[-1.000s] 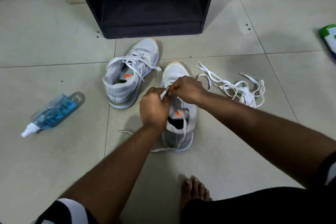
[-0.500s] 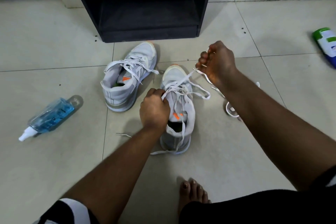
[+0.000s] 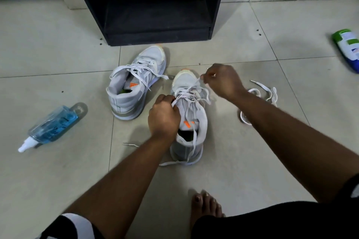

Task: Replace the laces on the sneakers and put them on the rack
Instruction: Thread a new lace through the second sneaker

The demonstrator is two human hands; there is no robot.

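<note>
Two white sneakers with orange tongue tabs stand on the tiled floor. The near sneaker (image 3: 191,114) points away from me, its white lace (image 3: 189,91) partly threaded. My left hand (image 3: 164,117) grips the lace at the shoe's left eyelets. My right hand (image 3: 223,81) pinches another stretch of the same lace above and right of the toe. A lace end trails over the heel to the floor. The far sneaker (image 3: 136,83) stands to the left, laced loosely. The black rack (image 3: 153,6) stands open at the back.
Loose white laces (image 3: 260,93) lie on the floor to the right, partly behind my right forearm. A blue spray bottle (image 3: 51,125) lies at the left. A green and white bottle (image 3: 347,49) lies at the far right. My bare foot (image 3: 205,207) rests near the bottom.
My right hand pulled the lace up and to the right away from the left hand, then came back down a little toward the toe. The left hand stayed at the eyelets.
</note>
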